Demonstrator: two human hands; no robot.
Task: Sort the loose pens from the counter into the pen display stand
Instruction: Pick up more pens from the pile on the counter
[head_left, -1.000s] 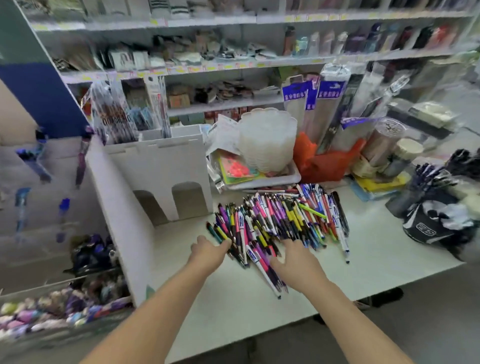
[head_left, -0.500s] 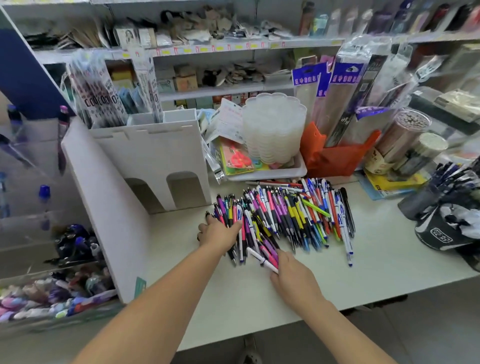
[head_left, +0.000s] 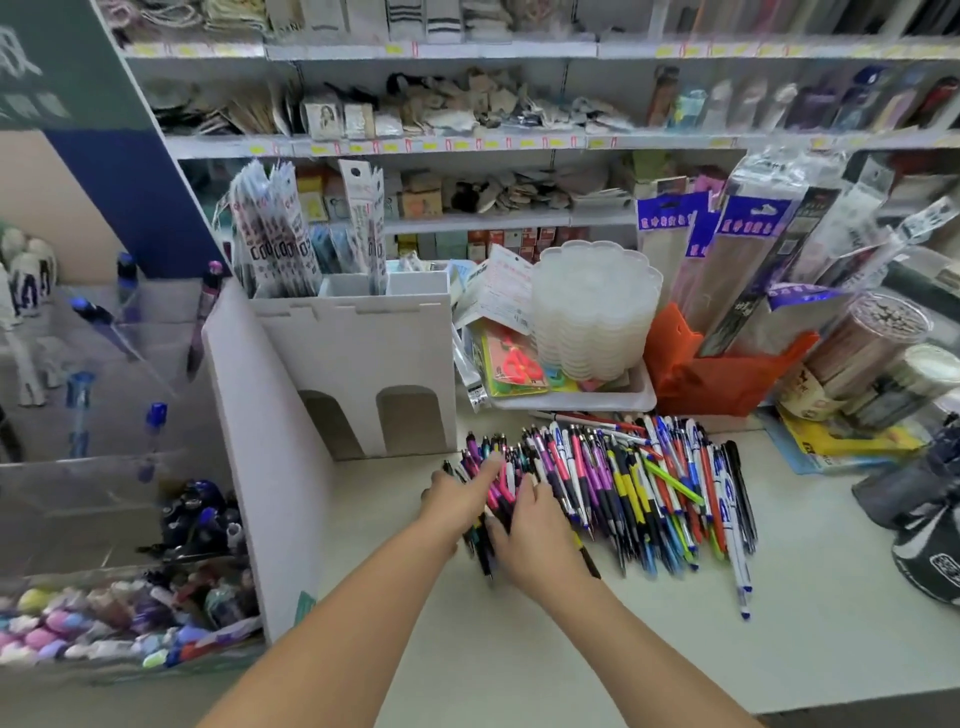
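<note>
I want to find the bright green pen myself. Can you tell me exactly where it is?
Find the white counter and the big heap of loose pens spread across it, to the right of both hands. The lime green pen lies on top of the heap, towards its right side. It lies slanted across the others, which mostly run front to back, and none of its neighbours shares its light green colour.

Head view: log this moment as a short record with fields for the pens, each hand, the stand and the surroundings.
pens: loose multicoloured pile lying on the white counter
left hand: fingers extended over the pile's left edge, touching pens
right hand: fingers laid over the pens beside the left hand; whether it grips any cannot be told
pen display stand: clear tiered stand at far left, a few blue-capped pens in it
beside pile: white cardboard organiser with two arched openings
behind pile: stack of translucent scalloped trays
</note>
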